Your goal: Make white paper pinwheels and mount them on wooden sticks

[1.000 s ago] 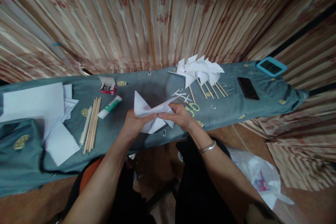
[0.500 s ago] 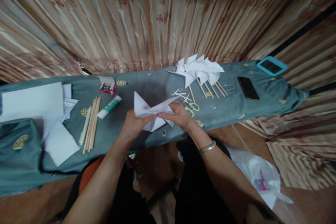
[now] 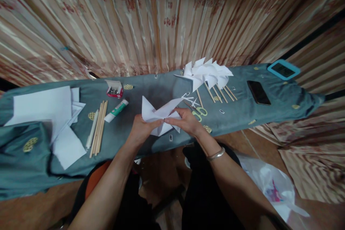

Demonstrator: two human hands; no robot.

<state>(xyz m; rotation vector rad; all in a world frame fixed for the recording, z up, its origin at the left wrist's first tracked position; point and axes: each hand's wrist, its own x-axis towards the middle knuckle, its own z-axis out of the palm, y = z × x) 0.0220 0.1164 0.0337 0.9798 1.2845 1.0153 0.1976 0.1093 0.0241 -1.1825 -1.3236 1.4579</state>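
Two hands pinch one white, partly folded paper pinwheel sheet [image 3: 157, 116] above the near edge of the grey-green tablecloth [image 3: 161, 90]: left hand [image 3: 140, 129] and right hand [image 3: 187, 121] grip its centre. Uneven pulling could tear it; green-handled scissors [image 3: 198, 111] lie just beside.

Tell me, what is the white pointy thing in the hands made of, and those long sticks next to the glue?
The white pointy thing looks like thin matte paper: it holds sharp creases and folded flaps between the left hand and right hand. The long sticks look like bare pale wood or bamboo, tan and unpainted; one whiter stick might be rolled paper, hard to tell.
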